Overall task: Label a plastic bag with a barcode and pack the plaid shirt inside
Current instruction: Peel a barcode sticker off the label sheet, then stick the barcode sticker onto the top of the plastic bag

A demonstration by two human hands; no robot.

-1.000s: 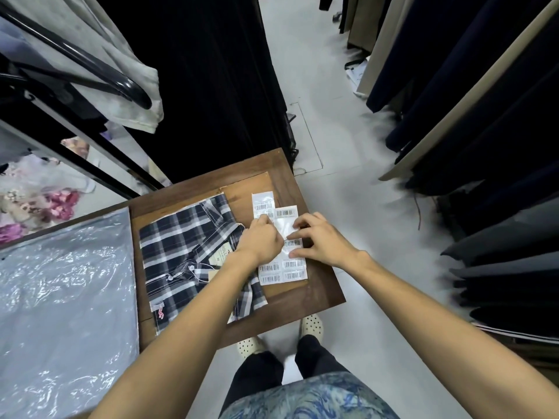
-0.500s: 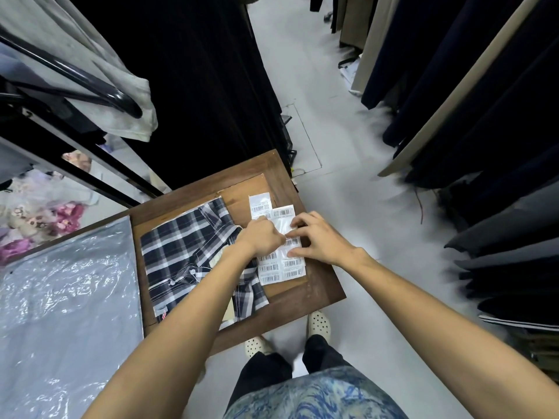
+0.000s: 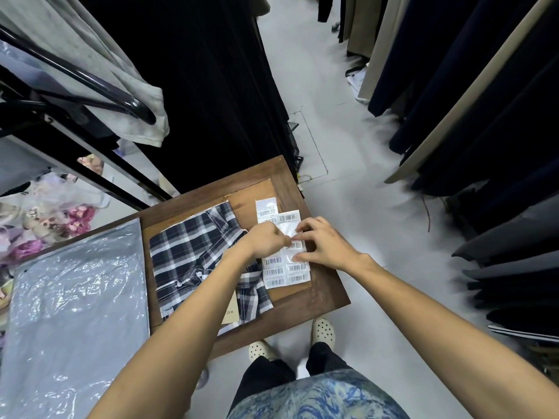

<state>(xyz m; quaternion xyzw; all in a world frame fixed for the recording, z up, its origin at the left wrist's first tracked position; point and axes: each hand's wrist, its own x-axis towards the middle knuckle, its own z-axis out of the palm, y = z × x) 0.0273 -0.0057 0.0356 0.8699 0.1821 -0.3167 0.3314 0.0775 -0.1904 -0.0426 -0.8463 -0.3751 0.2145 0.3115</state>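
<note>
A folded navy-and-white plaid shirt (image 3: 193, 252) lies on a small wooden table (image 3: 329, 294), a paper price tag poking out under it. To its right lies a white sheet of barcode labels (image 3: 287, 272), with a second label strip (image 3: 266, 208) behind it. My left hand (image 3: 266, 241) pinches a label at the sheet's middle, fingers closed. My right hand (image 3: 323, 243) presses flat on the sheet's right side, fingers spread. A stack of clear plastic bags (image 3: 75, 313) lies flat to the left of the shirt.
Dark garments hang on racks to the right (image 3: 484, 116) and behind the table (image 3: 196, 86). A black rack bar with a grey garment (image 3: 121, 95) juts out at upper left. Bagged floral items (image 3: 45, 219) lie at far left. My feet stand on grey floor (image 3: 348, 192).
Both hands stayed on the label sheet; my left hand's fingers have shifted slightly toward the sheet's middle while pinching a label. The camera tilted a little.
</note>
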